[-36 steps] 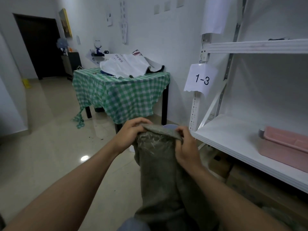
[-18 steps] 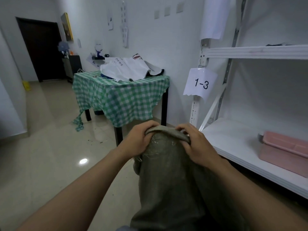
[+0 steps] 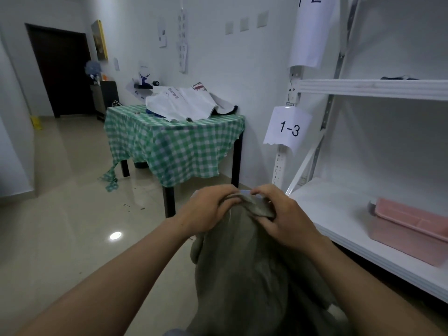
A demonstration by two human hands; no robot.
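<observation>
Both hands, left hand and right hand, reach forward, fingers curled, pinching the grey-green cloth's top edge.

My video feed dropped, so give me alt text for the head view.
The left hand and right hand grip the top edge of a grey-green cloth hanging in front of the person. At right, a white shelf with a 1-3 label holds a pink box; behind stands a table under a green checked tablecloth.
</observation>
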